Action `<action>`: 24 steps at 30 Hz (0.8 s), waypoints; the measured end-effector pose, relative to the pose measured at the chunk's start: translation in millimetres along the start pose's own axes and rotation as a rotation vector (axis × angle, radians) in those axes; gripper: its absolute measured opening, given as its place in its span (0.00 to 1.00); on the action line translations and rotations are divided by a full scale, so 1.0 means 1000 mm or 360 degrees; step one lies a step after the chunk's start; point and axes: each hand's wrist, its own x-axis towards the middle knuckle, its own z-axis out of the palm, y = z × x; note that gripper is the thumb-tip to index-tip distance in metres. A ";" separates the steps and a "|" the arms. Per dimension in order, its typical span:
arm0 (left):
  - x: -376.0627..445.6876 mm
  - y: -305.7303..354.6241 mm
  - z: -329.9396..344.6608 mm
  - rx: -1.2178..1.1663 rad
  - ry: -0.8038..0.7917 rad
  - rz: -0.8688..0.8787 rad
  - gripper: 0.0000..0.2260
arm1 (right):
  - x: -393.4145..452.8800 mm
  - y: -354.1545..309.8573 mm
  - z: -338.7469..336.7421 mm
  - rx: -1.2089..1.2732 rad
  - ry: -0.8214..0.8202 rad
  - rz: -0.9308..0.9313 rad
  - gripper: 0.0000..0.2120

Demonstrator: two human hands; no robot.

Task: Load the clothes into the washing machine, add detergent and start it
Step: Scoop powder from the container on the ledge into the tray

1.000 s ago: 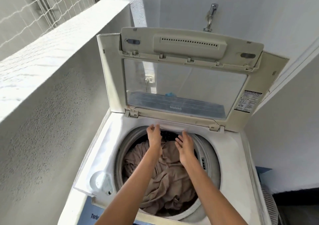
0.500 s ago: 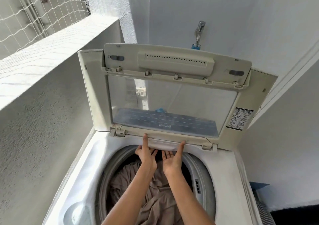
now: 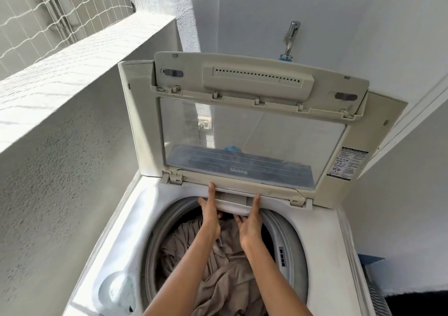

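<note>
A white top-loading washing machine (image 3: 322,243) stands with its glass lid (image 3: 140,121) raised against the wall. Beige clothes (image 3: 225,284) lie crumpled in the drum. At the drum's back rim a small white detergent drawer (image 3: 232,206) sticks out slightly, showing a grey inside. My left hand (image 3: 211,215) grips its left end, thumb on top and fingers underneath. My right hand (image 3: 249,226) holds its right end the same way. Both forearms reach over the clothes.
A metal tap (image 3: 291,39) juts from the wall above the lid. A rough white parapet (image 3: 72,61) with netting runs close along the left. A round recess (image 3: 118,291) sits on the machine's front left corner. A ribbed basket (image 3: 378,298) stands low on the right.
Both hands rose from the clothes to the back rim and took hold of the drawer, which has slid out a little. The camera moved closer and tilted up.
</note>
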 end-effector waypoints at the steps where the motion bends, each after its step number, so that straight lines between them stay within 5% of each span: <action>1: -0.001 -0.002 -0.001 0.0010 -0.0005 -0.0007 0.56 | -0.001 0.004 -0.003 -0.0023 0.0004 -0.0012 0.37; 5: -0.012 0.007 -0.002 0.0177 0.0100 0.0059 0.47 | 0.000 0.003 -0.013 -0.0191 -0.0039 -0.0061 0.32; 8: -0.026 0.011 -0.006 0.0562 0.0406 0.0407 0.38 | -0.007 0.002 -0.019 -0.0404 0.0149 -0.0313 0.40; 10: -0.040 0.007 -0.016 0.0866 0.0519 0.0736 0.32 | -0.016 0.001 -0.027 -0.0597 0.0399 -0.0656 0.36; 14: -0.049 0.002 -0.032 0.1467 0.0100 0.1192 0.23 | -0.027 -0.005 -0.032 -0.1058 0.0406 -0.1081 0.19; 18: -0.047 0.011 -0.020 0.1409 0.0159 0.1122 0.17 | -0.030 -0.010 -0.023 -0.1285 0.0119 -0.1099 0.16; 24: -0.045 0.007 -0.016 0.1246 0.0295 0.1046 0.17 | -0.027 -0.019 -0.028 -0.1271 0.0175 -0.0950 0.13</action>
